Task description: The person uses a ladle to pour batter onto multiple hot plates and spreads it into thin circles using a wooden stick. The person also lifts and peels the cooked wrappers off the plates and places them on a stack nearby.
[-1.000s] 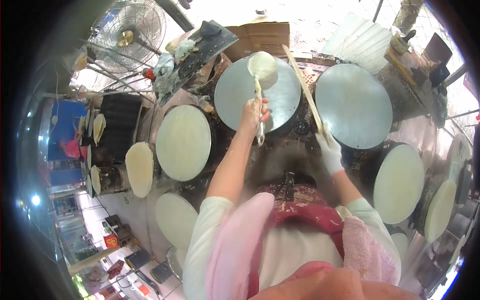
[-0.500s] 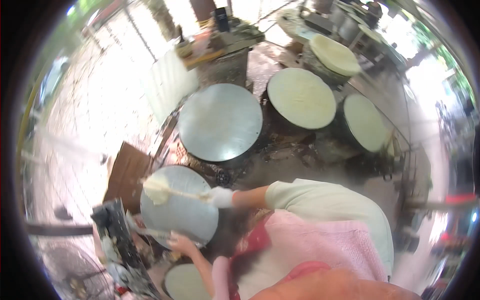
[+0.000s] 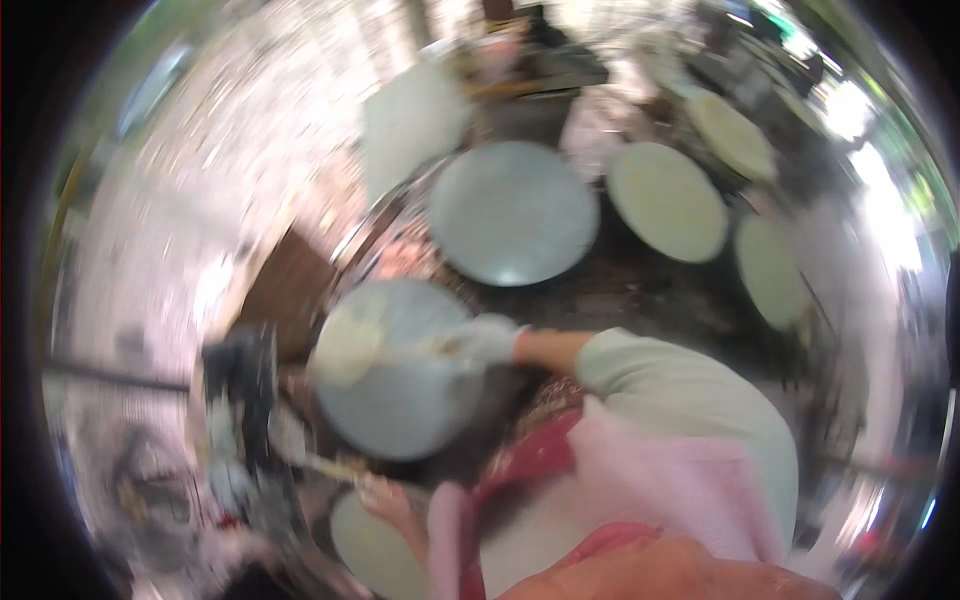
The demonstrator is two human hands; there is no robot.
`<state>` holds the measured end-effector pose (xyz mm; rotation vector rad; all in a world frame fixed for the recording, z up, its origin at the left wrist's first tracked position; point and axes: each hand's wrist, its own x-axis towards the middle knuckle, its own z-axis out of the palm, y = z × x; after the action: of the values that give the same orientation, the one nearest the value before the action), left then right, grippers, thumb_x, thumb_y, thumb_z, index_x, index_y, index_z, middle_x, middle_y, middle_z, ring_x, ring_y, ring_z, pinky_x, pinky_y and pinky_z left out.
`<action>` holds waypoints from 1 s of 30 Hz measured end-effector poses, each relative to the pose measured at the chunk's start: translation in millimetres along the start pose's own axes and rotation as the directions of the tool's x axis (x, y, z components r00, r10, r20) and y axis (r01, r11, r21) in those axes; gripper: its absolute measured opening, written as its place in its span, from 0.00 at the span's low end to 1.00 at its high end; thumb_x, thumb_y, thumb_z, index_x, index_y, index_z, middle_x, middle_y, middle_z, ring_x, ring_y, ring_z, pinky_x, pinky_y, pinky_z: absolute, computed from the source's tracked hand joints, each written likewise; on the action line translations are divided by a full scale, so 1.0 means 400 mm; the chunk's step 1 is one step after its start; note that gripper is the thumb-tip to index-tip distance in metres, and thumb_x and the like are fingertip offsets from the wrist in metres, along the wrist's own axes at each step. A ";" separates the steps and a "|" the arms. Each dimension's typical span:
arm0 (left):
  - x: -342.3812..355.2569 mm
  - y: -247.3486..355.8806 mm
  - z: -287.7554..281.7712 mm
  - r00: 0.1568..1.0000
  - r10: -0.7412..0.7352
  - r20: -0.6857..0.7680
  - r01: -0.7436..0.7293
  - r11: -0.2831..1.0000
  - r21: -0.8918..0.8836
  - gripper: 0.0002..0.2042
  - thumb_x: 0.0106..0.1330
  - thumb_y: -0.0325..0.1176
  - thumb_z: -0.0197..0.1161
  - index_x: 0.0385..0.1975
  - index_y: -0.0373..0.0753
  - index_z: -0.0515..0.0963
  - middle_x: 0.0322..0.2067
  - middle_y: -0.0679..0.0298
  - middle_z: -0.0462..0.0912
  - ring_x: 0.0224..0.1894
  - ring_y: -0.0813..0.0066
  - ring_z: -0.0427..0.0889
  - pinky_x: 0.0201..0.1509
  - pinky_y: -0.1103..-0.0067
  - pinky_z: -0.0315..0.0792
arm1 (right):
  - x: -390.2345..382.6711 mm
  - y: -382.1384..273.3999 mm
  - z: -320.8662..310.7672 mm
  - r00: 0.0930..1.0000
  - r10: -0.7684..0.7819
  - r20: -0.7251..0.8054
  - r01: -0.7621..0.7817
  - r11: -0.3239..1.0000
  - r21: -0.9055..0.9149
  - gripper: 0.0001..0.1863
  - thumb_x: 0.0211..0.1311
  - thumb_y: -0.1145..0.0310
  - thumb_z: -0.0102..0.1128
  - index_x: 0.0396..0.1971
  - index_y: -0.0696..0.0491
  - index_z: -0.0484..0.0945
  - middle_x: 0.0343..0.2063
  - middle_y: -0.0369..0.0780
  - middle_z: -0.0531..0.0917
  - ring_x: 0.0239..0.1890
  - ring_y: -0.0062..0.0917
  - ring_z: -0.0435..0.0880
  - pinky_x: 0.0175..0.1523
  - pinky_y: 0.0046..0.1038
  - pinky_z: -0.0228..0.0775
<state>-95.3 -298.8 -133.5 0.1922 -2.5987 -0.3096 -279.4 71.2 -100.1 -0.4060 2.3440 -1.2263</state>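
Observation:
My right hand (image 3: 488,340), in a white glove, is closed on a thin wooden stick (image 3: 412,352) over the near round metal griddle (image 3: 415,415). The stick reaches left to a pale round of batter (image 3: 350,345) on the griddle's left part; motion blur hides its tip. Lower down, my left hand (image 3: 385,497) grips the handle of a long-handled tool (image 3: 330,466). That tool's pale end lies to the left, beside a dark block-like object (image 3: 240,390), too smeared to name. Beneath my left hand sits another pale round surface (image 3: 375,545).
A second bare griddle (image 3: 513,213) stands beyond the first. To its right are several pale-covered rounds (image 3: 668,202). A brown cardboard piece (image 3: 285,280) is propped at the near griddle's left, and a white ribbed panel (image 3: 415,130) stands behind.
The view has swung, so the griddles sit farther right and higher. The batter round looks wider. My left hand and its tool have drawn down, off the griddle's lower edge.

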 end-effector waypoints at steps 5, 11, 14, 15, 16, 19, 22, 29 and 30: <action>-0.058 0.075 -0.036 0.764 -0.600 0.236 0.644 0.690 -0.329 0.16 0.68 0.38 0.50 0.38 0.27 0.73 0.32 0.44 0.77 0.35 0.48 0.76 0.42 0.63 0.70 | 0.028 0.057 -0.072 0.990 0.138 0.009 -0.138 0.982 0.129 0.21 0.61 0.56 0.57 0.49 0.54 0.77 0.29 0.36 0.79 0.30 0.19 0.76 0.36 0.21 0.66; -0.013 0.258 -0.170 0.457 -0.782 0.424 0.805 0.161 -0.570 0.06 0.69 0.32 0.51 0.36 0.35 0.68 0.17 0.71 0.65 0.11 0.87 0.63 0.11 0.85 0.57 | 0.099 0.031 -0.044 0.984 0.017 0.176 -0.056 0.974 0.219 0.23 0.62 0.63 0.59 0.55 0.58 0.72 0.36 0.36 0.82 0.36 0.14 0.76 0.45 0.17 0.68; -0.063 0.322 -0.186 0.418 -0.823 0.385 0.829 0.172 -0.532 0.06 0.69 0.30 0.50 0.36 0.34 0.67 0.17 0.70 0.65 0.11 0.86 0.63 0.11 0.84 0.58 | 0.158 0.110 -0.157 0.999 0.013 0.039 -0.023 0.964 0.263 0.23 0.63 0.66 0.58 0.55 0.61 0.71 0.40 0.36 0.81 0.39 0.13 0.76 0.51 0.15 0.66; -0.069 0.345 -0.177 0.409 -0.827 0.386 0.827 0.157 -0.540 0.06 0.70 0.30 0.50 0.36 0.34 0.67 0.17 0.70 0.65 0.11 0.86 0.62 0.11 0.84 0.57 | 0.176 0.101 -0.181 0.993 -0.004 0.118 -0.020 0.980 0.196 0.23 0.62 0.65 0.59 0.55 0.61 0.72 0.38 0.36 0.81 0.38 0.12 0.75 0.50 0.15 0.67; -0.076 0.364 -0.172 0.401 -0.830 0.388 0.825 0.144 -0.547 0.06 0.70 0.30 0.50 0.36 0.34 0.67 0.17 0.70 0.65 0.11 0.87 0.62 0.10 0.84 0.57 | 0.171 0.095 -0.184 0.991 -0.007 0.132 -0.019 0.981 0.195 0.23 0.62 0.65 0.59 0.55 0.61 0.72 0.38 0.36 0.81 0.38 0.12 0.75 0.50 0.15 0.67; -0.090 0.402 -0.174 0.371 -0.841 0.393 0.864 0.158 -0.478 0.06 0.70 0.30 0.49 0.36 0.34 0.67 0.17 0.70 0.66 0.10 0.87 0.62 0.10 0.84 0.57 | 0.152 0.020 -0.173 0.805 0.253 0.537 -0.320 0.947 0.034 0.23 0.61 0.66 0.60 0.54 0.60 0.73 0.40 0.37 0.82 0.41 0.13 0.76 0.51 0.16 0.67; -0.088 0.428 -0.183 0.335 -0.867 0.368 0.865 0.129 -0.484 0.07 0.70 0.31 0.49 0.31 0.35 0.65 0.14 0.70 0.64 0.08 0.84 0.63 0.09 0.83 0.56 | 0.152 0.032 -0.223 0.870 -0.007 0.493 -0.075 0.986 0.146 0.24 0.62 0.64 0.58 0.57 0.56 0.70 0.39 0.32 0.80 0.35 0.12 0.75 0.41 0.17 0.69; -0.084 0.454 -0.170 0.266 -0.893 0.363 0.890 0.083 -0.448 0.05 0.70 0.30 0.50 0.35 0.36 0.68 0.18 0.72 0.66 0.12 0.89 0.59 0.12 0.86 0.57 | 0.301 0.048 -0.231 0.799 0.097 0.594 -0.140 0.990 0.025 0.22 0.60 0.62 0.61 0.51 0.58 0.76 0.33 0.33 0.79 0.36 0.13 0.73 0.44 0.18 0.66; -0.089 0.459 -0.169 0.259 -0.896 0.361 0.899 0.086 -0.430 0.05 0.70 0.30 0.50 0.35 0.36 0.69 0.19 0.72 0.66 0.12 0.89 0.59 0.13 0.86 0.56 | 0.287 0.037 -0.222 0.738 0.177 0.652 -0.227 0.974 -0.007 0.22 0.59 0.60 0.62 0.50 0.56 0.77 0.31 0.32 0.79 0.33 0.13 0.73 0.39 0.18 0.67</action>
<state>-44.4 -127.3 -46.7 1.6188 -1.8208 -1.5084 -424.3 88.3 -98.5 -0.4492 1.6806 -0.8717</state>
